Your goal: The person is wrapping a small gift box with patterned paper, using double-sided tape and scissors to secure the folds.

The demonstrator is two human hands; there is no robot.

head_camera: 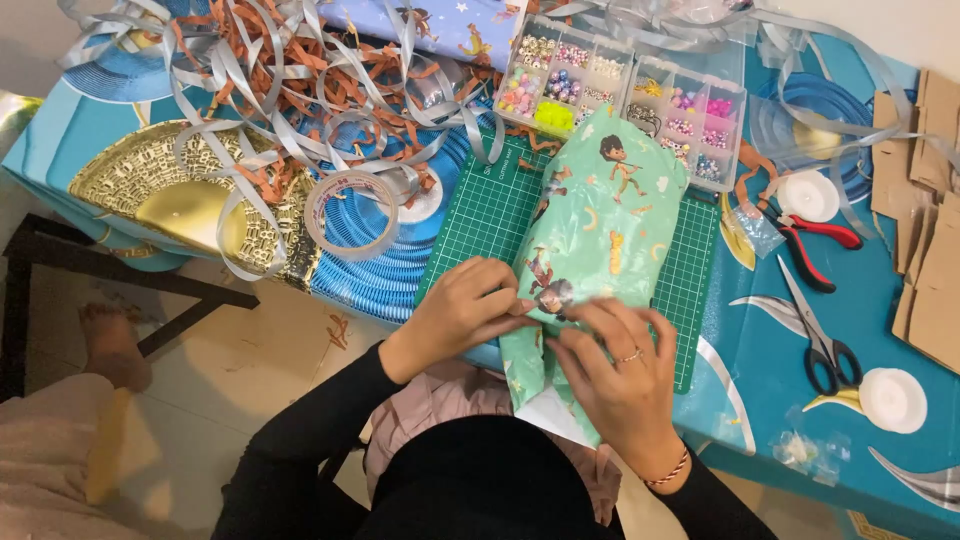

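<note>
1. On the green cutting mat (478, 215) lies the mint wrapped parcel (598, 215).
2. Left hand (462, 310) pinches its near end, grip closed on paper.
3. Right hand (618, 375) presses the same end, fingers bent.
4. Scissors (815, 330) lie well apart on the counter (790, 400).

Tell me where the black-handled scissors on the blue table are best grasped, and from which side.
Grip the scissors by the black finger loops, coming from the near edge of the table. They lie flat and closed, loops toward the person, blades pointing away toward the red-handled pliers. The right hand is the closer one, though it's pressing the green wrapped parcel.
</note>
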